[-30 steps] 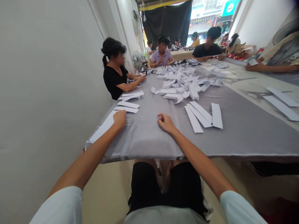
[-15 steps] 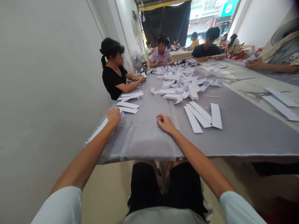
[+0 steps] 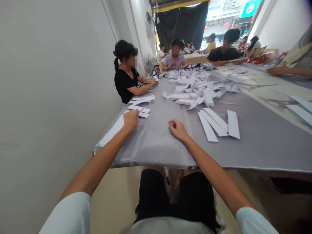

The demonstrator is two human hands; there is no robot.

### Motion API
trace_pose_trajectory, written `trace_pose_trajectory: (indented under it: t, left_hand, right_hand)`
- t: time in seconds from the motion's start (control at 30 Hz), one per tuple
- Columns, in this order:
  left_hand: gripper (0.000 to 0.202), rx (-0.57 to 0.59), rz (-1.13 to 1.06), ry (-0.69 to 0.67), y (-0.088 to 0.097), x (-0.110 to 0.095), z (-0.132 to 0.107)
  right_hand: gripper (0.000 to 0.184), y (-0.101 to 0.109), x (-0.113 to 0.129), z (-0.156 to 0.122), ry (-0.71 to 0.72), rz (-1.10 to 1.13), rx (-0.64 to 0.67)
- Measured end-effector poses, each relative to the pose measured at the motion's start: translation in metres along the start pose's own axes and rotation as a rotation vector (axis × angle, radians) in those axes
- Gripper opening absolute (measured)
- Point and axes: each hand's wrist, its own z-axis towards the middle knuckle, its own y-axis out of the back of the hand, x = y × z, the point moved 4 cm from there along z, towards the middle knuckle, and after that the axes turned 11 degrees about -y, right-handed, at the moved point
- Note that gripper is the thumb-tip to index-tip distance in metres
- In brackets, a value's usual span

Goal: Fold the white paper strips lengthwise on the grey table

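Observation:
My left hand [image 3: 131,119] is curled over the end of a long white folded paper strip [image 3: 112,131], which lies flat on the grey satin table cover [image 3: 156,151] with its far end under my fingers. My right hand [image 3: 177,129] rests on the bare cover with its fingers loosely apart, holding nothing. The closest paper to it is a group of white strips [image 3: 215,125] to its right. A few short strips [image 3: 137,110] lie just beyond my left hand.
A large heap of folded white paper [image 3: 197,89] fills the table's middle. Seated co-workers [image 3: 126,73] line the far side, and a hand [image 3: 276,70] works at the right. A white wall [image 3: 56,97] runs along the left; a fan [image 3: 149,63] stands beyond.
My left hand has come down and right, and the strip under it lies flat instead of tilted. The whole view has shifted slightly, while my right hand stays in much the same place.

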Motion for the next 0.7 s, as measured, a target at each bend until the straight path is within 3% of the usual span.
trace_pose_trajectory:
  t: [0.13,0.2,0.4,0.57,0.7]
  left_hand:
    - [0.021,-0.271,-0.298,-0.137,0.009,-0.036,0.007]
    - [0.021,-0.317,-0.576,-0.143,0.004,-0.055,0.011]
    - [0.045,-0.218,-1.266,-0.002,-0.038,-0.101,0.006]
    - [0.047,-0.106,-1.576,0.137,-0.075,-0.118,-0.004]
    - [0.045,-0.031,-1.839,0.203,-0.102,-0.124,-0.007]
  right_hand:
    - [0.026,-0.003,0.004,-0.003,-0.038,0.139,0.032]
    - [0.026,-0.005,0.007,-0.003,-0.087,0.258,0.062]
    - [0.05,-0.009,0.009,-0.001,-0.223,0.558,0.147]
    - [0.061,-0.003,-0.015,0.009,-0.305,0.616,-0.093]
    - [0.06,-0.005,-0.021,0.014,-0.314,0.543,-0.099]
